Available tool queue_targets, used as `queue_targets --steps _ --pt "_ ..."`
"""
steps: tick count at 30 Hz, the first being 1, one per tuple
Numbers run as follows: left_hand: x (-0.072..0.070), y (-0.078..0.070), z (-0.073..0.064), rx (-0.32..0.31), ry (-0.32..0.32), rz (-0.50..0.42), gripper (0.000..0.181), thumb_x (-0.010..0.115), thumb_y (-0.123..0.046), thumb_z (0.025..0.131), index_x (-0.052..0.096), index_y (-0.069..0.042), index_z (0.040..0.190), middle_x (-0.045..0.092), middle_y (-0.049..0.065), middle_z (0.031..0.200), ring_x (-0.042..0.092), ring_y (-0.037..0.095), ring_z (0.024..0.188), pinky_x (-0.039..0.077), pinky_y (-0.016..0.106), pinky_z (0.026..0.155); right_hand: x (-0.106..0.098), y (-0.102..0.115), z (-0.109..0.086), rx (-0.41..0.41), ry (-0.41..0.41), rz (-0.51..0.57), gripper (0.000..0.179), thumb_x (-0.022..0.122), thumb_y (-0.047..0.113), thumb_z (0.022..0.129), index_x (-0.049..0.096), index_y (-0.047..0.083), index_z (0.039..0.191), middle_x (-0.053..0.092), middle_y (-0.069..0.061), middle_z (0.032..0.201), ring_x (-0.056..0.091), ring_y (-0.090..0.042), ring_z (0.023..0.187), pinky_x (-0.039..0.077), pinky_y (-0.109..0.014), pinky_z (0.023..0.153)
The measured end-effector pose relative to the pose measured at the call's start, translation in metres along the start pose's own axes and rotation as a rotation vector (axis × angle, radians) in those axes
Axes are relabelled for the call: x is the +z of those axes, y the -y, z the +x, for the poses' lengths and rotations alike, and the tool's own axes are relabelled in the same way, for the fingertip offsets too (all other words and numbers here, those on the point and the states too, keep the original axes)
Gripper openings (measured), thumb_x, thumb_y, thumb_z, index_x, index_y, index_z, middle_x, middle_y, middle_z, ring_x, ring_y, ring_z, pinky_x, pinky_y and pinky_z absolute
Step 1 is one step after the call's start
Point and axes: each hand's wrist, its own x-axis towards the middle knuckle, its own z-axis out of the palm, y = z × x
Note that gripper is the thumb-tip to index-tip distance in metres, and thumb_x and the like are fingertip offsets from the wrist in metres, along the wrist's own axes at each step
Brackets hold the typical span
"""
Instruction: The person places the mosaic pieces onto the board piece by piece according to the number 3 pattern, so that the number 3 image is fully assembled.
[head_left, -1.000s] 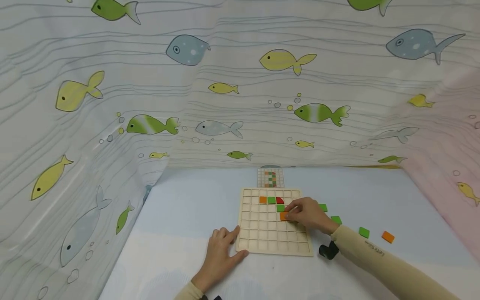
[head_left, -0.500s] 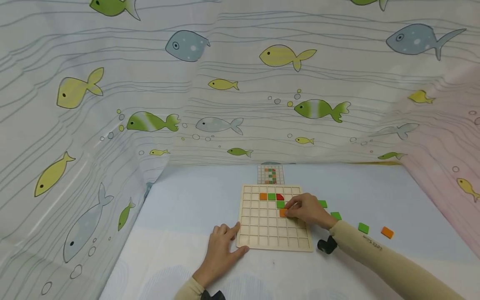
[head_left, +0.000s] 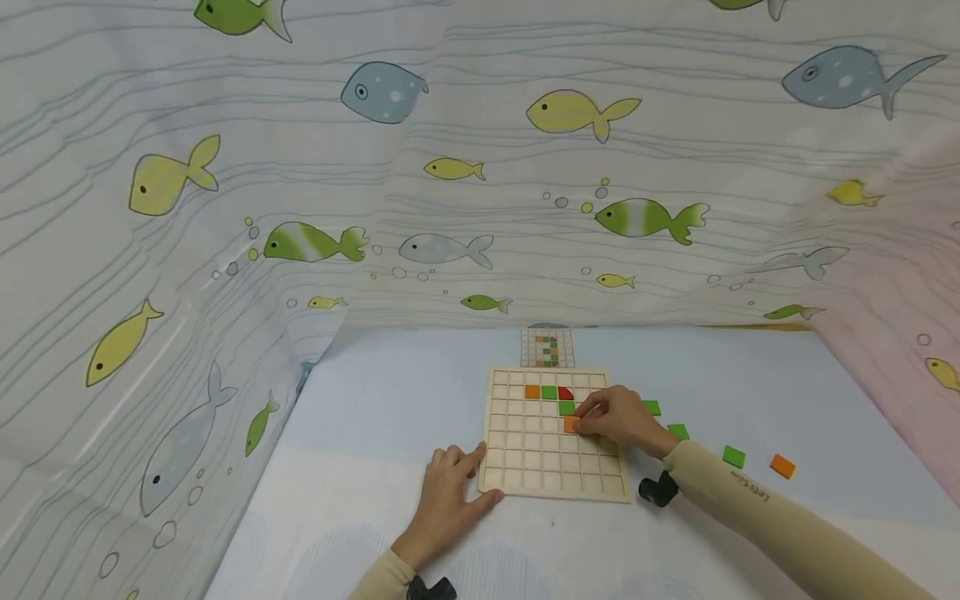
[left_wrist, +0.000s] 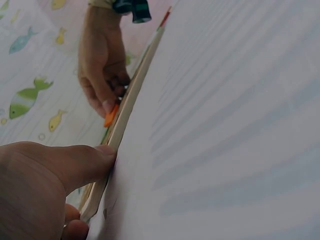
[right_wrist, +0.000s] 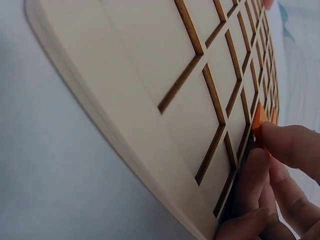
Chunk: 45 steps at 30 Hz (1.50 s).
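Note:
A wooden grid board [head_left: 525, 450] lies on the table. Orange, green and red tiles sit in its upper cells, among them a rounded red tile [head_left: 566, 393] and a green tile [head_left: 566, 408]. My right hand [head_left: 618, 421] pinches an orange tile [head_left: 571, 425] between thumb and fingertips, just below that green one. In the right wrist view this orange tile [right_wrist: 259, 120] stands tilted at the cell's ridges. My left hand [head_left: 450, 496] holds the board's near left corner, thumb [left_wrist: 95, 160] along the front edge and fingers by the left side.
A small pattern card [head_left: 547, 347] printed with a coloured grid lies behind the board. To the right are loose green tiles [head_left: 734, 457] and an orange tile [head_left: 783, 466], partly near the right sleeve [head_left: 772, 500]. Fish-printed cloth [head_left: 480, 208] surrounds the table.
The view shifts slightly as the head moves. Both hands keep their places, the right one still pinching the orange tile at the same cell.

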Motion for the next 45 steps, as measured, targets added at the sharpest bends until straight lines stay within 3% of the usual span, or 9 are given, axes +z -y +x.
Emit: queue_targets --steps 11,45 --pt "0.008 -0.004 0.003 0.030 0.009 -0.005 0.074 0.090 -0.039 0.082 0.066 -0.006 0.144 0.045 -0.009 0.087 0.027 0.007 0.084 0.026 0.025 0.076 -0.002 -0.011 -0.004 0.008 -0.039 -0.033 0.020 0.088 0.026 0.087 0.081 0.013 0.101 0.077 0.000 0.091 0.065 -0.017 0.088 0.048 -0.032 0.075" --pt "-0.003 -0.003 -0.002 0.019 -0.005 0.015 0.072 0.090 -0.037 0.082 0.067 -0.005 0.143 0.047 -0.007 0.087 0.028 0.007 0.083 0.026 0.025 0.075 0.006 -0.001 -0.001 -0.023 -0.042 -0.018 0.019 0.088 0.025 0.087 0.081 0.012 0.099 0.075 0.001 0.089 0.065 -0.017 0.085 0.048 -0.033 0.074"
